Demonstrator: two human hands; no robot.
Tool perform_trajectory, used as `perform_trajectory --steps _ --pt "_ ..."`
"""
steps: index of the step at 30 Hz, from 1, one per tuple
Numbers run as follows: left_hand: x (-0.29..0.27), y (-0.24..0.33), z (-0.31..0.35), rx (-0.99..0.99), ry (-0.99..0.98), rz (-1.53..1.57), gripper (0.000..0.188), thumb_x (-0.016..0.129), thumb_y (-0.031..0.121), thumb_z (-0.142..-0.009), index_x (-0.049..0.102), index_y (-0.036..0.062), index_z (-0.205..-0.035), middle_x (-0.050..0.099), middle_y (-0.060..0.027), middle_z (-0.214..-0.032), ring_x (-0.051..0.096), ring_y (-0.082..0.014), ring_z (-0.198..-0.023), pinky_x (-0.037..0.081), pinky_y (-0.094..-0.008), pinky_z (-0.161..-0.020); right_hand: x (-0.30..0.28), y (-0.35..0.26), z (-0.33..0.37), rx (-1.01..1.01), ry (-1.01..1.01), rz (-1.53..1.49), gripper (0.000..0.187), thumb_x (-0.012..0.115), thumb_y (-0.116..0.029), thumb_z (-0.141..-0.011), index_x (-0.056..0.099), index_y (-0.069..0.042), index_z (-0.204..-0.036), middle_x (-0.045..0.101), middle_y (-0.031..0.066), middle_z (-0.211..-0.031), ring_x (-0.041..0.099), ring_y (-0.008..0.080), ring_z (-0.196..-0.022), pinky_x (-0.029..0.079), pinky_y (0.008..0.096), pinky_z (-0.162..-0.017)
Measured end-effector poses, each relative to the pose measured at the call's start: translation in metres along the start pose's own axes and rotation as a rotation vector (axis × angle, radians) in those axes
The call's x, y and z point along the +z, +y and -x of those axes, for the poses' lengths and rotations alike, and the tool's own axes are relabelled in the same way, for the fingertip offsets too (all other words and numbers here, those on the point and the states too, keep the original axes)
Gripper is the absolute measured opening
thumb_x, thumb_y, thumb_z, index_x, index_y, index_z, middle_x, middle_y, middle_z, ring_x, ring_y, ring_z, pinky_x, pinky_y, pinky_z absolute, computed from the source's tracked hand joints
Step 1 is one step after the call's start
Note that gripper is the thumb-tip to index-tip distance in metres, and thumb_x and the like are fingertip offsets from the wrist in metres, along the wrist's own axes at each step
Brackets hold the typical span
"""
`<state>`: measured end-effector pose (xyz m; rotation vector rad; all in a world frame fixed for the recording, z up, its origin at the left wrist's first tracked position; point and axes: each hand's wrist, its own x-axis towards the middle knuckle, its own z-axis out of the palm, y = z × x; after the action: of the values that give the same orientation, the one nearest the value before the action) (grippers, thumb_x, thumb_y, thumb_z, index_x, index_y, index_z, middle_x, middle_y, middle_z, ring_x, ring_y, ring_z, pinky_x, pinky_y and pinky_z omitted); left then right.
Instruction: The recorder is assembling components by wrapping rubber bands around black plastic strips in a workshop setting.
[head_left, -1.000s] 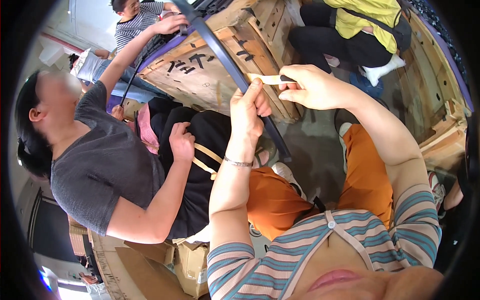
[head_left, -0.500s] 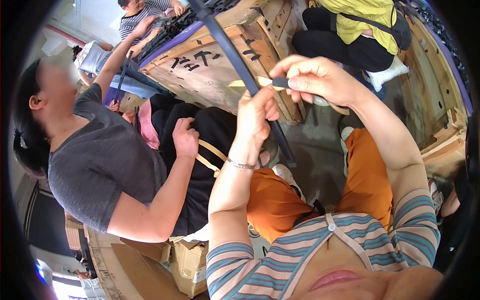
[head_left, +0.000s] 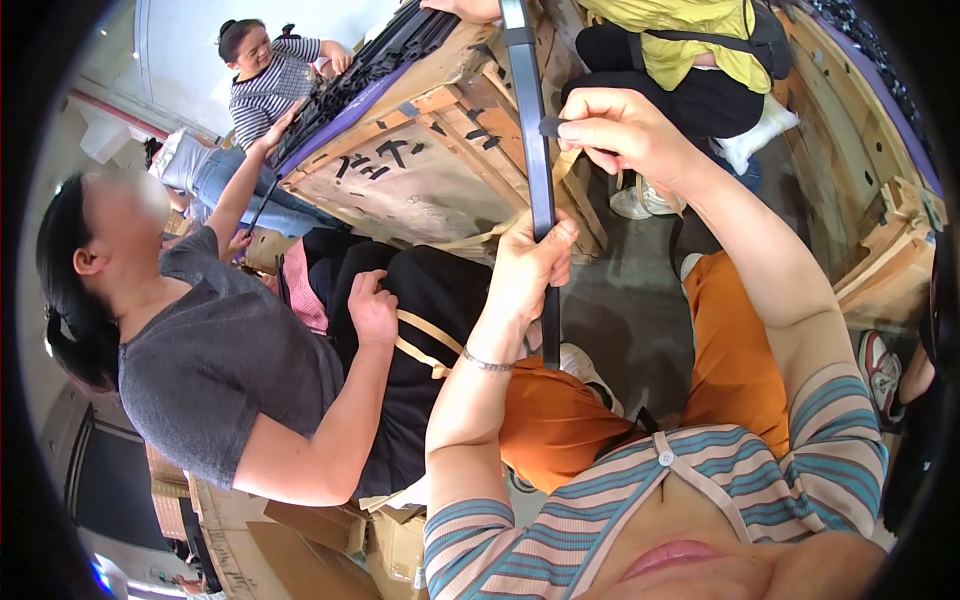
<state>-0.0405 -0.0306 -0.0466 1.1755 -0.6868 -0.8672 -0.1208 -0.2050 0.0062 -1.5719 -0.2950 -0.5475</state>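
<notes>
A long, slim black bar [head_left: 533, 130] runs nearly upright in front of me, its top leaving the view. My left hand [head_left: 537, 255] is wrapped round its lower half. With thumb and fingers my right hand [head_left: 630, 140] pinches a small black strip [head_left: 549, 126] at the bar's right edge; whether the two touch, I cannot tell. Pale yellow tape [head_left: 567, 162] hangs just below the right fingers. To my left, a person in a grey shirt [head_left: 225, 370] stretches an arm to the black bars [head_left: 370, 75] piled on the far table.
A large wooden crate [head_left: 400, 185] stands ahead, with purple cloth [head_left: 330, 125] along its top edge. Someone in a yellow top [head_left: 685, 50] sits ahead right, by another wooden crate [head_left: 830, 180]. A cardboard box [head_left: 395, 545] lies at lower left. A person in a striped top [head_left: 265, 85] is beyond the pile.
The bar has swung from a slant to nearly upright. My left hand has moved lower and slightly right. My right hand has risen a little, bringing the small black strip to the bar's edge.
</notes>
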Motion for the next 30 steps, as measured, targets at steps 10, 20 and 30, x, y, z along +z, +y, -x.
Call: perform_trajectory --steps 10,20,30 --pt "0.012 0.002 0.004 0.003 -0.001 -0.024 0.015 0.055 0.015 -0.087 0.048 0.0046 -0.08 0.031 0.0035 -0.051 0.027 -0.0059 -0.041 0.021 -0.0204 -0.039 -0.005 0.014 -0.001 -0.2 -0.017 0.215 0.023 0.057 -0.017 -0.087 0.049 -0.006 -0.068 0.037 -0.0071 -0.061 0.032 0.0014 -0.058 0.026 0.0198 -0.051" --pt "0.013 0.003 0.007 -0.017 -0.058 0.006 0.014 0.053 0.014 -0.088 0.048 0.0045 -0.08 0.032 0.0031 -0.052 0.026 -0.0058 -0.04 0.021 -0.0204 -0.039 -0.009 0.014 -0.002 -0.176 -0.057 0.143 0.021 0.055 -0.016 -0.087 0.047 -0.004 -0.071 0.041 -0.0044 -0.067 0.036 0.0037 -0.059 0.031 0.0203 -0.052" --pt "0.013 0.004 0.006 -0.015 -0.069 0.004 0.013 0.053 0.014 -0.088 0.048 0.0043 -0.081 0.032 0.0028 -0.052 0.027 -0.006 -0.04 0.021 -0.0203 -0.039 -0.008 0.017 -0.004 -0.208 -0.027 0.205 0.021 0.057 -0.013 -0.087 0.047 -0.004 -0.07 0.039 -0.0054 -0.065 0.033 0.0022 -0.06 0.029 0.0194 -0.053"
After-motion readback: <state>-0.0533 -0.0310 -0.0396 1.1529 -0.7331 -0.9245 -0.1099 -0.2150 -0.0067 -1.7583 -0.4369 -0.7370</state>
